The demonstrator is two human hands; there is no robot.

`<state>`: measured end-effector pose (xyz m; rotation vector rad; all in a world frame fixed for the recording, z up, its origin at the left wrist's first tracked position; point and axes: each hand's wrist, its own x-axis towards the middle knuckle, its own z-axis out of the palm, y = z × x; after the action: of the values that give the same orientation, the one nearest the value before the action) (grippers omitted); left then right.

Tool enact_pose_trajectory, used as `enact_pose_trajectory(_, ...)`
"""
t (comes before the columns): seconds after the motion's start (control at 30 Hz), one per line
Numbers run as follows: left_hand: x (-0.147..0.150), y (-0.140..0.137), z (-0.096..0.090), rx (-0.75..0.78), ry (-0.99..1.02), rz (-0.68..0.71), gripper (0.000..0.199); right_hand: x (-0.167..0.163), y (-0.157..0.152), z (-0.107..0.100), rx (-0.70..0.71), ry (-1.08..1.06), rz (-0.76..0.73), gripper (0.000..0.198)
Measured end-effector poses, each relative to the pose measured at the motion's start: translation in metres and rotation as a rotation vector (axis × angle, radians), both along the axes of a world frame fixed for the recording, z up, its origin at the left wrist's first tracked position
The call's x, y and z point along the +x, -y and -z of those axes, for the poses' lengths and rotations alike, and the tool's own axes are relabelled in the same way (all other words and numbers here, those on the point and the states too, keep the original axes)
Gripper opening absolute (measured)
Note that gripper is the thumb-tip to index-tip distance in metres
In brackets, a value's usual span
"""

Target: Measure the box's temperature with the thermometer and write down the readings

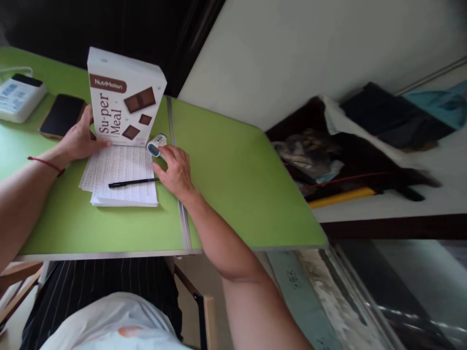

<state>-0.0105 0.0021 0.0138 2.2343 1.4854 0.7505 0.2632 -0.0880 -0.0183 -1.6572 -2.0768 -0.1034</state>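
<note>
A white box printed "NutriMotion Su-per Meal" (pixel 120 114) stands upright at the back of a stack of printed sheets (pixel 126 197). My left hand (pixel 80 136) holds its lower left edge, the thumb lying across the bottom front. A small white and blue handheld device with a little screen (pixel 157 145) is beside the box's lower right corner. My right hand (pixel 177 170) touches that device with its fingertips, thumb apart and not wrapped around it. Across the sheets lies a black pen (pixel 133 183), its right end close to my right thumb.
On the green table (pixel 233 184), a dark phone (pixel 63 115) lies left of the box, near a white device with a cable (pixel 22 97). A metal seam (pixel 184 226) crosses the tabletop. Cloths and bags (pixel 314 150) lie on a ledge to the right.
</note>
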Motion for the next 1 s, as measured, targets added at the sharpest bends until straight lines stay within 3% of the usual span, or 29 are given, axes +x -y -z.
enact_pose_trajectory(0.23,-0.002,0.007,-0.007,-0.035,-0.009,-0.042,0.066,0.014,-0.01,0.007,-0.025,-0.03,0.104,0.055)
enact_pose_trajectory(0.4,-0.008,0.008,-0.002,0.026,-0.079,0.028,0.065,0.03,-0.015,0.008,-0.102,-0.033,0.101,0.042)
enact_pose_trajectory(0.53,-0.003,0.012,-0.006,0.024,-0.154,0.034,0.055,0.031,-0.013,-0.008,-0.087,0.012,0.131,0.038)
enact_pose_trajectory(0.6,0.001,0.019,-0.016,0.007,-0.258,-0.053,0.051,0.026,-0.005,-0.02,-0.082,0.044,0.025,0.033)
enact_pose_trajectory(0.7,0.008,0.038,-0.04,-0.076,-0.59,-0.228,0.044,0.012,0.013,-0.033,-0.197,0.142,-0.242,0.021)
enact_pose_trajectory(0.77,0.015,0.054,-0.053,-0.086,-0.758,-0.226,0.044,0.004,0.023,-0.035,-0.251,0.233,-0.319,0.019)
enact_pose_trajectory(0.8,0.02,0.063,-0.057,-0.074,-0.795,-0.18,0.047,0.003,0.028,-0.034,-0.254,0.275,-0.324,0.019)
enact_pose_trajectory(0.9,0.038,0.086,-0.056,-0.016,-0.704,0.255,0.04,0.006,0.034,-0.028,-0.201,0.337,-0.282,0.029)
enact_pose_trajectory(1.0,0.055,0.103,-0.041,-0.056,-0.784,0.457,0.03,0.02,0.038,-0.018,-0.107,0.186,-0.174,0.028)
